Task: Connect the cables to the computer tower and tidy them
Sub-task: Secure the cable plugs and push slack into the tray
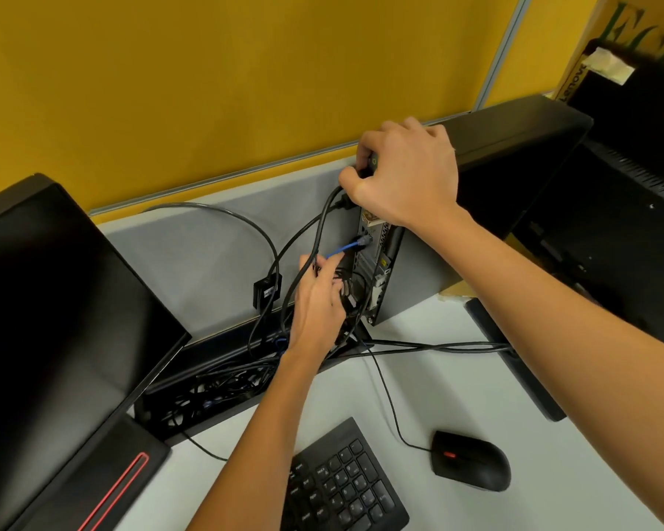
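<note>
The black computer tower (514,147) stands at the back of the desk with its rear port panel (376,258) facing me. My right hand (407,174) grips the tower's top rear corner, where a thick black power cable (322,220) runs in. A blue network cable (347,247) is plugged into a port in the middle of the panel. Lower down, my left hand (317,297) holds a bundle of thin black cables (345,289) against the panel. Which ports those cables sit in is hidden by the hand.
A black monitor (54,300) stands at left, another dark monitor (610,224) at right. A keyboard (345,484) and wired mouse (470,459) lie on the white desk. A cable tray (208,389) full of black cables runs behind the desk. A small black adapter box (267,291) hangs on a cable.
</note>
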`<state>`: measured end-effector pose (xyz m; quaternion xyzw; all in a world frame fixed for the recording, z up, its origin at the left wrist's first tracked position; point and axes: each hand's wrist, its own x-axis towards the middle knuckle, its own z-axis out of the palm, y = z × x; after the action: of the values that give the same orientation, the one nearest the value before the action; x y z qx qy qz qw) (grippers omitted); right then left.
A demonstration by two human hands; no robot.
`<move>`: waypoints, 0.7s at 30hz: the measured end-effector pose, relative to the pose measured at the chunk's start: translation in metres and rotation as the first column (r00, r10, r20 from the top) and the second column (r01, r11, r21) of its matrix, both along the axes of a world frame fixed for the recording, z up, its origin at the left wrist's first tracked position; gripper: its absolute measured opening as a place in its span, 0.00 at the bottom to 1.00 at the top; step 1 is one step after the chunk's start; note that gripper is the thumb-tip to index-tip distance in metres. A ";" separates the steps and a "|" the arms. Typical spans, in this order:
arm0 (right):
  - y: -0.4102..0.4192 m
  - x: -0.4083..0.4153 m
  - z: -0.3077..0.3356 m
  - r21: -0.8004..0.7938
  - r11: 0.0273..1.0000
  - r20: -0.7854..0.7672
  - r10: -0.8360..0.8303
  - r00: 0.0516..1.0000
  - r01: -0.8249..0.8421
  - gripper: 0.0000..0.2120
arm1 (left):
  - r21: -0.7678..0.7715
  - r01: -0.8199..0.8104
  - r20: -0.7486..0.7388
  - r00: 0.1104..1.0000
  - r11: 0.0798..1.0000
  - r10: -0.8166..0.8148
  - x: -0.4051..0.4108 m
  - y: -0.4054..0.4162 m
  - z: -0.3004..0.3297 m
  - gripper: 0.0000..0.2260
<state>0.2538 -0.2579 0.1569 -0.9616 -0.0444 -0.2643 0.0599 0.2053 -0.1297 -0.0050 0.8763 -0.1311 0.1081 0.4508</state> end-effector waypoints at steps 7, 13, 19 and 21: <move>-0.002 -0.002 0.000 -0.035 0.999 -0.037 -0.009 0.999 0.008 0.14 | -0.081 -0.097 -0.343 0.937 0.992 0.064 -0.014 0.008 0.008 0.21; 0.010 -0.038 -0.014 0.024 0.963 0.171 0.260 0.950 -0.268 0.09 | -0.133 -0.037 -0.399 0.917 0.990 -0.019 -0.003 0.017 0.008 0.24; 0.015 -0.093 -0.118 0.282 0.905 -0.265 0.393 0.881 -0.319 0.09 | -0.067 0.085 -0.454 0.884 0.994 -0.107 0.006 0.032 0.016 0.14; 0.010 -0.089 -0.136 0.419 0.900 -0.479 0.329 0.814 -0.117 0.18 | 0.000 0.070 -0.453 0.889 0.998 -0.063 0.007 0.035 0.015 0.13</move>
<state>0.1646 -0.2475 0.0210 -0.9552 -0.0895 0.0222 0.2813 0.2118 -0.0951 0.0103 0.8760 -0.0533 -0.1152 0.4654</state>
